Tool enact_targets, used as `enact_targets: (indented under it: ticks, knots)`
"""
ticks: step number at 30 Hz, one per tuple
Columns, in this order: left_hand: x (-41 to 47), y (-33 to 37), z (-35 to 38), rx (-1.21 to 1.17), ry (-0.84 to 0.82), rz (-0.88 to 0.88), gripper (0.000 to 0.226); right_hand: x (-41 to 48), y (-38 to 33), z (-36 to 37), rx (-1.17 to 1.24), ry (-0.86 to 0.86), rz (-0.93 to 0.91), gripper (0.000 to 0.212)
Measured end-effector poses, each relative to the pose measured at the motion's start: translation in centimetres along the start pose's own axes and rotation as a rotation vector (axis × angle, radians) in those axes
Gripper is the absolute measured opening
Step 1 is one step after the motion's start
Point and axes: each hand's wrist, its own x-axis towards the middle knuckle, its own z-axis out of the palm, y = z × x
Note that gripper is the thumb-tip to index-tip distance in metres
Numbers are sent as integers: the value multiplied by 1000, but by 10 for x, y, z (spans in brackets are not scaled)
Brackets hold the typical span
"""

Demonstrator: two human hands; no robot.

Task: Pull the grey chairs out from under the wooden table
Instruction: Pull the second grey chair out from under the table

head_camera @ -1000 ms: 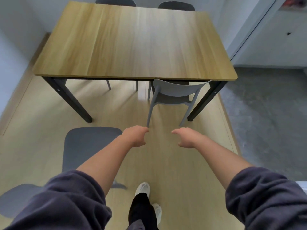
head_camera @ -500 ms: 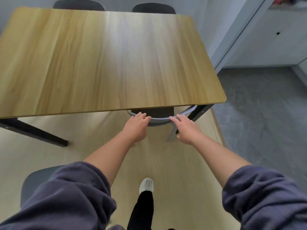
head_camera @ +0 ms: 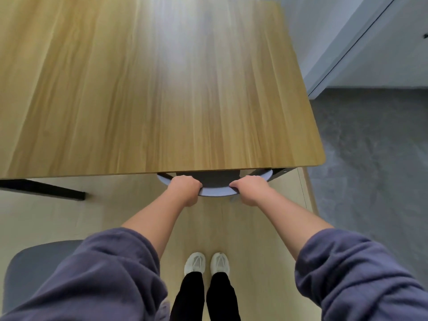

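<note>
Under table edge, both hands (head_camera: 185, 188) (fingers curled) grip chair-back (head_camera: 216, 191).

The light grey curved-back chair (head_camera: 216, 191) shows only the rim of its backrest and a strip of dark seat; the rest, legs included, lies hidden beneath the rectangular wooden table (head_camera: 150, 89), whose left and far sides run out of frame. The fingertips of the left hand (head_camera: 185, 188) and right hand (head_camera: 251, 188) curl out of sight over that rim. A second dark grey chair (head_camera: 34, 269) at lower left is cut by the frame edge and covered by a purple sleeve (head_camera: 97, 281).
</note>
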Motion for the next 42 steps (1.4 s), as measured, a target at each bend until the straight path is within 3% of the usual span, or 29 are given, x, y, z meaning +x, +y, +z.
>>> enact_targets:
  ticks: [9,18,27,36,42]
  knots:
    - [7,8,5,141,3,-30,27,16,5,1,-142,-15,-80,43]
    - [-4,20,11,99,-28,-43,30,7,7,2,-190,-101,-180,28]
    - [-42,43,43,160,-64,0,32,-30,-7,45,-162,-94,-202,30]
    - [-103,64,96,224,-63,55,30,-92,-45,101,-127,-103,-158,50]
    - [-142,75,133,241,-51,89,32,-127,-72,139,-95,-121,-129,48]
